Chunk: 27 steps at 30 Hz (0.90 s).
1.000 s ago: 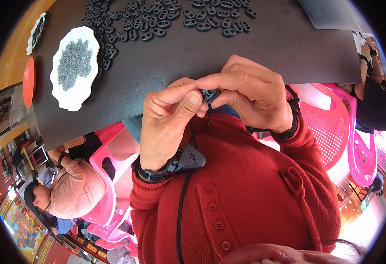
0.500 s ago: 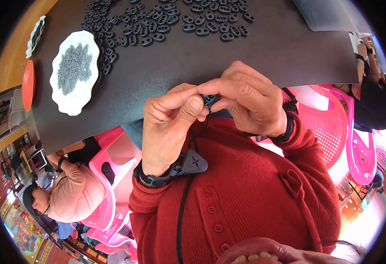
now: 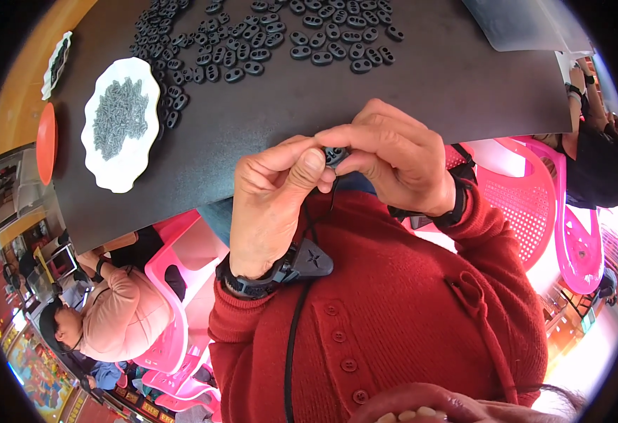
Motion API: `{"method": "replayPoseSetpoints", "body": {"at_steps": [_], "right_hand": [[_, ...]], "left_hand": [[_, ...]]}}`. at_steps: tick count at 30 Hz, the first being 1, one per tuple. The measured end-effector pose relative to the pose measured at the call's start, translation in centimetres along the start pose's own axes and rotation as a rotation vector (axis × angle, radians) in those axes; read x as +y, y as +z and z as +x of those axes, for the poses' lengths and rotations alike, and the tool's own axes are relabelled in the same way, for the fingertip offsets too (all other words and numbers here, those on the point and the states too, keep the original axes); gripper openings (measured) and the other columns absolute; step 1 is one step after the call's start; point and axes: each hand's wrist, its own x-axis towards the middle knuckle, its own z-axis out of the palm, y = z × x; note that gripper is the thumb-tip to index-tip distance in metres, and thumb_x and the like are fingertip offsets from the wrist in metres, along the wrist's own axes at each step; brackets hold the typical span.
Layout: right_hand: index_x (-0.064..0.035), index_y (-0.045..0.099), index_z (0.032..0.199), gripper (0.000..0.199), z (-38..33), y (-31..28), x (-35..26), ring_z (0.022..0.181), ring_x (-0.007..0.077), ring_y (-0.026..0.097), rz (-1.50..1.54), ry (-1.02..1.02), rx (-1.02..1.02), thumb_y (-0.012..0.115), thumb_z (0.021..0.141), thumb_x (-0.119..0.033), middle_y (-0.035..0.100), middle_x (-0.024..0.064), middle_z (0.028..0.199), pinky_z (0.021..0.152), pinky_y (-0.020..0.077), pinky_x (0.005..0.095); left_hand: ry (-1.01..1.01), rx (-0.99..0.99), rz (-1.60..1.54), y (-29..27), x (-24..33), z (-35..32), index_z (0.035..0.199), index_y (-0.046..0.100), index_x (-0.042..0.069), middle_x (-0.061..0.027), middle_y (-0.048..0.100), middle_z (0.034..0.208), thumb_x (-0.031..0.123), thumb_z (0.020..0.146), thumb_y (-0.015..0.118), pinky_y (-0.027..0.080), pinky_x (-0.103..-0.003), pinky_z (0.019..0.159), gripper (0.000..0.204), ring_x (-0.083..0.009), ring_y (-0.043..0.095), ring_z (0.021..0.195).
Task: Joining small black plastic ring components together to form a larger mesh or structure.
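Observation:
Close to my chest, above the table's near edge, both hands meet at a small black cord lock [image 3: 335, 156], partly covered by fingers. My left hand [image 3: 269, 204] pinches its left side with thumb and forefinger. My right hand [image 3: 402, 161] grips it from the right, forefinger over the top and thumb below. A thin dark strand shows under the fingertips; whether it joins the piece I cannot tell. Many more black oval cord locks with two holes [image 3: 254, 42] lie across the far table. On a white scalloped plate [image 3: 115, 175] to the left sits a pile of small metal springs [image 3: 120, 116].
The dark tabletop [image 3: 457, 92] ends just ahead of my hands. An orange-red dish [image 3: 46, 144] and a second white plate [image 3: 56, 63] stand far left. A translucent plastic bin [image 3: 531, 25] is at the far right. Pink chairs [image 3: 517, 197] and a seated person [image 3: 125, 310] flank me.
Both hands keep their pinch on the cord lock, which has turned slightly between the fingers. The view has shifted a little; the things on the table lie as before.

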Motion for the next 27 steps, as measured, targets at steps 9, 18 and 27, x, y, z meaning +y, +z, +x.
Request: {"method": "replayPoseSetpoints", "body": {"at_steps": [9,18,27], "right_hand": [[-0.0019,0.077,0.137,0.060,0.2,-2.9,-0.6,0.081,0.0171,0.065,0.049,0.311,-0.117,0.097,0.082,-0.012,0.076,0.0025,0.090,0.076,0.0537,0.0330],[-0.0051,0.081,0.123,0.046,1.8,-7.7,-0.2,0.079,0.0191,0.063,-0.140,0.246,-0.035,0.099,0.082,-0.016,0.071,0.0021,0.086,0.074,0.0520,0.0354],[-0.0045,0.076,0.111,0.027,5.1,-16.0,-4.5,0.090,0.0311,0.069,-0.039,0.281,-0.062,0.087,0.091,-0.019,0.073,0.0061,0.089,0.077,0.0576,0.0438]], "left_hand": [[-0.115,0.025,-0.006,0.3,-0.1,1.3,0.133,0.080,-0.002,-0.0026,0.077,0.097,0.027,0.110,0.076,0.054,-0.025,0.081,0.036,-0.0095,0.062,0.085],[-0.163,-0.031,0.153,3.6,0.1,4.7,0.129,0.081,-0.002,0.0018,0.068,0.091,0.022,0.115,0.069,0.044,-0.024,0.074,0.030,-0.0078,0.054,0.082],[-0.115,-0.160,0.211,9.2,2.7,4.9,0.124,0.078,-0.006,-0.0032,0.070,0.103,0.030,0.117,0.065,0.046,-0.024,0.065,0.039,-0.0092,0.058,0.078]]}}
